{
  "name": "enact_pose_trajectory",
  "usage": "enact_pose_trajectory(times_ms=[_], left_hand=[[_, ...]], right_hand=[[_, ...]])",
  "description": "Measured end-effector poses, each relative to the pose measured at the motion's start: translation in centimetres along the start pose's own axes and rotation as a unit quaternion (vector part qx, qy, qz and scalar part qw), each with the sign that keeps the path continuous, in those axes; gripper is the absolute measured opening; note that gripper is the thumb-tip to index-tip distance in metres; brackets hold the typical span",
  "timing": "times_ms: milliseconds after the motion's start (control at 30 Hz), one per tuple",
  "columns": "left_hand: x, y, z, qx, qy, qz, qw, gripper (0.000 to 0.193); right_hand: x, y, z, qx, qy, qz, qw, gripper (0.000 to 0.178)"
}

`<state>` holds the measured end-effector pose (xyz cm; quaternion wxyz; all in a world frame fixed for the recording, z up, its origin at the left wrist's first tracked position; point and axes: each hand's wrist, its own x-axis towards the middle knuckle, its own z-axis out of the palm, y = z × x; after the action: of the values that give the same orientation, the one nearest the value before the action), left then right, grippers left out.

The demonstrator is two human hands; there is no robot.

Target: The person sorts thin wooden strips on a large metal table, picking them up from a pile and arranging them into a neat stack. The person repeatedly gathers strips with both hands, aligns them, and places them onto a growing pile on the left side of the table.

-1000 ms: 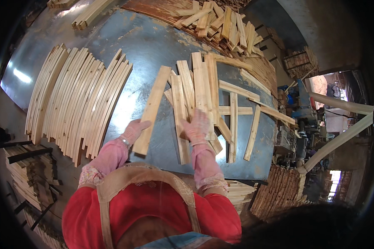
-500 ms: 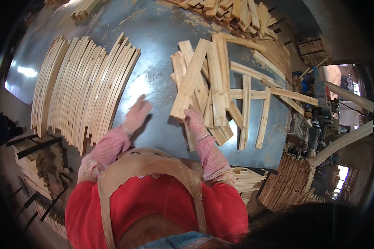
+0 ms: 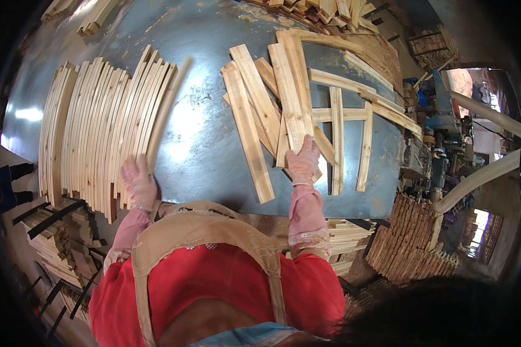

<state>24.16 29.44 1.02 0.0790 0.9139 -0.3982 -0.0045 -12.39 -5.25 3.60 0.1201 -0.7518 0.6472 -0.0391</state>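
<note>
The plank (image 3: 288,95) lies right of the row of strips (image 3: 98,133), its long axis running away from the nearer right hand (image 3: 304,162), whose fingers touch its near end, grip indeterminable; the left hand (image 3: 139,181), fingers slightly apart, meets the row's near right end.

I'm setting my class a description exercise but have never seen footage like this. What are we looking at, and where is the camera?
No machine does the handling here: these are a person's own two hands. A wide fisheye camera worn on the head looks down, so straight edges bend toward the rim. On the dark, shiny table, a row of wooden strips lies at the left; looser boards lie partly crossed farther right. The left hand is at the row's near end, beside a blurred strip. The right hand is at a board's near end. Whether either grips firmly is unclear.
</note>
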Motion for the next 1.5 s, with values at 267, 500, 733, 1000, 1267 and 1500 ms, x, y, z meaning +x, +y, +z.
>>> enact_pose_trajectory(times_ms=[267, 500, 733, 1000, 1267, 1500], left_hand=[[5.0, 13.2, -1.7, -0.375, -0.209, -0.018, 0.903, 0.099], [6.4, 11.7, -1.6, -0.326, -0.268, -0.155, 0.894, 0.052], [0.2, -0.5, 1.1, 0.041, 0.104, 0.059, 0.992, 0.052], [7.9, 13.4, -1.9, -0.498, -0.320, -0.076, 0.802, 0.063], [4.3, 5.7, 0.7, -0.035, -0.054, -0.034, 0.997, 0.059], [4.2, 7.3, 0.3, -0.190, -0.012, -0.001, 0.982, 0.077]], right_hand=[[-7.8, -6.9, 5.0, 0.424, -0.227, -0.008, 0.877, 0.064], [6.7, -4.2, 1.2, -0.169, 0.119, -0.091, 0.974, 0.086], [9.9, -6.4, -3.0, 0.047, -0.083, -0.008, 0.995, 0.075], [-5.5, -11.2, 2.5, 0.257, -0.387, -0.207, 0.861, 0.057], [11.1, 1.6, 2.7, -0.109, 0.173, -0.096, 0.974, 0.076], [9.9, -1.9, -1.1, 0.288, -0.100, 0.056, 0.951, 0.064]])
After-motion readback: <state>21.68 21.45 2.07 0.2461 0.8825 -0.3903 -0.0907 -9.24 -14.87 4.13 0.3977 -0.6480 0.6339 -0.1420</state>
